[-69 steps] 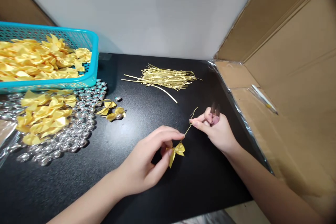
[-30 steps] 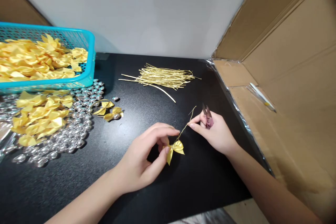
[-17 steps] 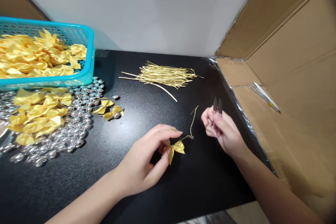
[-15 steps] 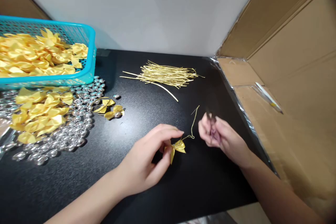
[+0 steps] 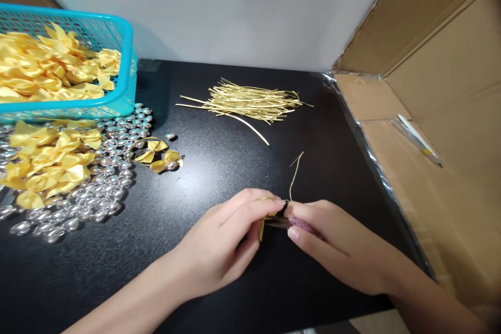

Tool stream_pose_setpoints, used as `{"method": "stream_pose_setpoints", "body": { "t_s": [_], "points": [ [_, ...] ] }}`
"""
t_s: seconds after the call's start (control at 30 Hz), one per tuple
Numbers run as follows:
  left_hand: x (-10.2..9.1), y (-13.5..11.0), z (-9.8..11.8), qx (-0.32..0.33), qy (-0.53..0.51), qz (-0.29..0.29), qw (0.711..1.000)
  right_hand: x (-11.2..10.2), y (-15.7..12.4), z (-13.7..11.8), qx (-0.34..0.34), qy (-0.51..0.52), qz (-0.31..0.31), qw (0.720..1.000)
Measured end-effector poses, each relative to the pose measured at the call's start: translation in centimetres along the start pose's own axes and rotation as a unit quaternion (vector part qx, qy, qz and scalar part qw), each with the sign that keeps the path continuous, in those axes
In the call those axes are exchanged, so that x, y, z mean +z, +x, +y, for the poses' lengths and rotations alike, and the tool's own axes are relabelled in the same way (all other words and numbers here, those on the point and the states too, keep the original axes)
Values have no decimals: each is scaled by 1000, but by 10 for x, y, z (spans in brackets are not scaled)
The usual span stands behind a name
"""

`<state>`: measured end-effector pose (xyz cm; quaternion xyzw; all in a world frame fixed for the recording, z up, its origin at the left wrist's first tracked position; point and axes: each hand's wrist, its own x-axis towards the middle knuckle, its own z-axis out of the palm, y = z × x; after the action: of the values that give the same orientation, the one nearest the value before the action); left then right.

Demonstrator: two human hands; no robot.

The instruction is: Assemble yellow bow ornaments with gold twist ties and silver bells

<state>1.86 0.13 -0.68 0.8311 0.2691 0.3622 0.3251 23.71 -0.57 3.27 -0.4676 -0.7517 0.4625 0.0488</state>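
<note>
My left hand (image 5: 230,235) is closed in a pinch on a yellow ribbon bow (image 5: 261,229), mostly covered by the fingers. From the bow a thin gold cord (image 5: 294,180) runs up onto the black tabletop. Close against it, my right hand (image 5: 332,240) grips small scissors (image 5: 303,225) with a purple handle. Their metal blades point left, at the bow. Whether the blades touch the cord is hidden by my fingers.
A bundle of gold cords (image 5: 254,102) lies at the back. On the left stands a turquoise basket (image 5: 127,70) of yellow bows, with loose bows (image 5: 58,159) and silver beads (image 5: 84,209) before it. A white cutter (image 5: 418,138) rests on cardboard at right.
My right hand has come left with the scissors, from beside the cord up to the bow, and turned the blades toward it. My left hand still holds the bow.
</note>
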Motion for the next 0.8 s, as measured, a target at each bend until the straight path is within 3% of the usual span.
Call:
{"method": "stream_pose_setpoints", "body": {
  "t_s": [0.37,0.8],
  "points": [
    [2,-2,-2,29,33,-10,999,3,1,-4,41,7,17,999],
    [1,-4,-2,29,16,-13,999,7,6,1,76,219,-26,972]
  ]
}}
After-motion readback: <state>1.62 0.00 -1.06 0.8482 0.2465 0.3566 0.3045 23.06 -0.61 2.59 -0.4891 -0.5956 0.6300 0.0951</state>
